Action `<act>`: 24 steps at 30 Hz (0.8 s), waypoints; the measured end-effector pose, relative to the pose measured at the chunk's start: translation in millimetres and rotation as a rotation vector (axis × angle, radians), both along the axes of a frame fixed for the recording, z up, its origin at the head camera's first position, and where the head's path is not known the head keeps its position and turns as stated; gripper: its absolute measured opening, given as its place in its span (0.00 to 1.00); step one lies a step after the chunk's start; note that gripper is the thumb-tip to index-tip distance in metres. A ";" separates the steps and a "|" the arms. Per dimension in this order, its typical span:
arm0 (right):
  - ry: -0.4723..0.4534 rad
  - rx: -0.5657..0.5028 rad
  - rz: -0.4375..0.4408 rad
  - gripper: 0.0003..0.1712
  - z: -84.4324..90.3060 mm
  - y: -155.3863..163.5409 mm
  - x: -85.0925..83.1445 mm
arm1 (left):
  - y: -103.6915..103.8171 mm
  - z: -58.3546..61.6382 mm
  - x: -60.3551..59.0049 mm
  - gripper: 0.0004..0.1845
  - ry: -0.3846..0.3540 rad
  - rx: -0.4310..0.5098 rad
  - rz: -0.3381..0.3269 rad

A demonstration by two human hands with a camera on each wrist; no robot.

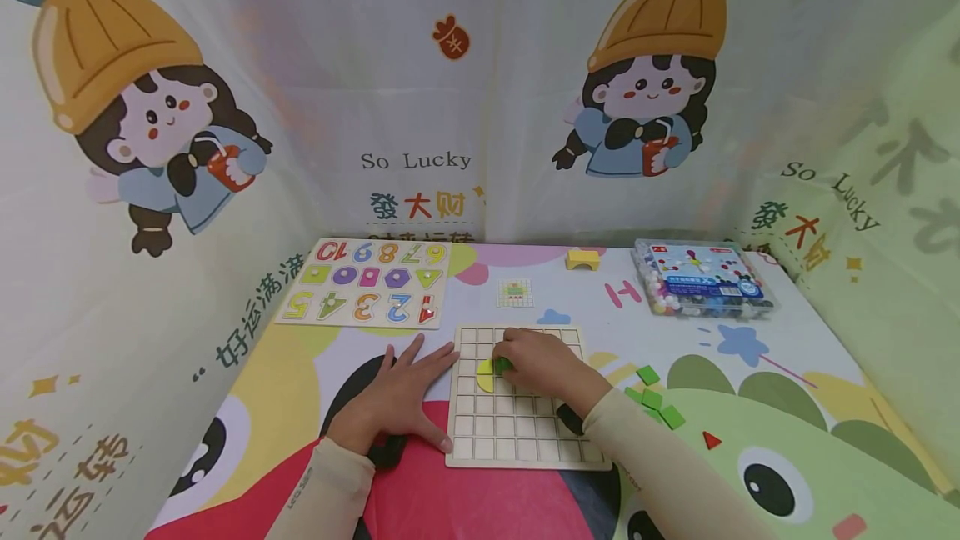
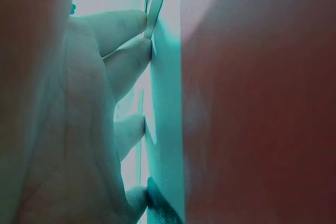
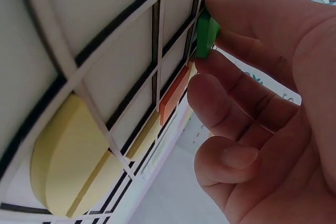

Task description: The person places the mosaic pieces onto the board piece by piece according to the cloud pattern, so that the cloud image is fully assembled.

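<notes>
- Right hand (image 1: 543, 361) over the grid board (image 1: 517, 440), fingers curled, pinching a green tile (image 3: 206, 35) held on edge just off the board's cells.
- Yellow half-disc (image 1: 486, 376) seated in the grid, just left of the tile.
- Left hand (image 1: 393, 398) flat, fingers straight, pressing the desk (image 1: 787, 340) against the board's left edge; holding nothing.

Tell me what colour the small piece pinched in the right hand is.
Green; the small flat piece shows best in the right wrist view.

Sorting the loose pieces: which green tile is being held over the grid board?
The small green tile pinched by the right hand above the wooden grid board; other green tiles lie loose on the tablecloth.
</notes>
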State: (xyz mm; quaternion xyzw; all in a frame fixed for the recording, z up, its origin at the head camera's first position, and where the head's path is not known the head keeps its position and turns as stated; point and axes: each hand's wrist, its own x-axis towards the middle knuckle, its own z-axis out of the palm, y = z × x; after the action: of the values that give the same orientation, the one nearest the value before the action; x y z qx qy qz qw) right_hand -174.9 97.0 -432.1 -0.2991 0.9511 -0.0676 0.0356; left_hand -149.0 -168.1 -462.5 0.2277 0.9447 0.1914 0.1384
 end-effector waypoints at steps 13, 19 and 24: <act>0.003 -0.016 -0.013 0.13 -1.3 5.1 0.9 | 1.2 1.5 0.4 0.69 -0.011 0.013 0.002; -0.027 -0.131 -0.115 0.17 6.6 35.4 12.0 | 2.4 0.8 0.1 0.69 -0.011 0.008 0.005; -0.038 -0.180 -0.186 0.20 12.5 76.8 25.9 | 1.3 -0.4 -0.4 0.70 -0.016 0.002 0.009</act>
State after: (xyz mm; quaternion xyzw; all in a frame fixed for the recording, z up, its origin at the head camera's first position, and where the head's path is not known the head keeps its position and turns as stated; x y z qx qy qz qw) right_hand -149.0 173.8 -419.6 -0.2104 0.9640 -0.1612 0.0200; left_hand -149.5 -166.8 -463.0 0.2218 0.9444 0.1948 0.1446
